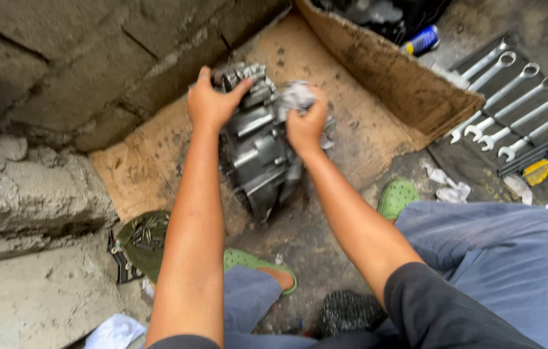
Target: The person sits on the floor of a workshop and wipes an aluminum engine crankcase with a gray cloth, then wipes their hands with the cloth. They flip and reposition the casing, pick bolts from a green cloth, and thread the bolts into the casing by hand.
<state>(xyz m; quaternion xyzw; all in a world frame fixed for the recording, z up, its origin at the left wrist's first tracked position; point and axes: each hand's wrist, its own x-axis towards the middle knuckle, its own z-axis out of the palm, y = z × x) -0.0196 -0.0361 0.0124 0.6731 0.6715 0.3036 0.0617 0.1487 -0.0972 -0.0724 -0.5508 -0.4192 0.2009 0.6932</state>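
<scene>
We are crouching over the engine (258, 145), a grey cast metal unit standing on a sheet of cardboard (358, 123) laid against the block wall (80, 58); the left hand (212, 100) is gripping the upper end of the casting, fingers curled over its top edge; the right hand (306, 123) is clenched around a grey rag (294, 95) and pressing it against the upper right side of the engine; both hands are in contact with the unit, and neither is free

We are noting these hazards, as a judgement from the present layout: the engine is standing on its narrow end and appears to be steadied mainly by the left hand; if that grip slackens while the right hand is pushing sideways with the rag, the unit could tip toward our feet, which are in open green sandals (398, 197) just beside it; the casting carries fins and sharp edges, so the rag could snag and bare knuckles could be cut; the cardboard is stained dark, so the base could slide on it

A green tray (144, 242) of small parts is lying near the left arm, with pliers (119, 258) touching its edge; a roll of wrenches (513, 103) is spread well apart to the right; a blue can (421, 40) is lying beyond the cardboard flap
</scene>
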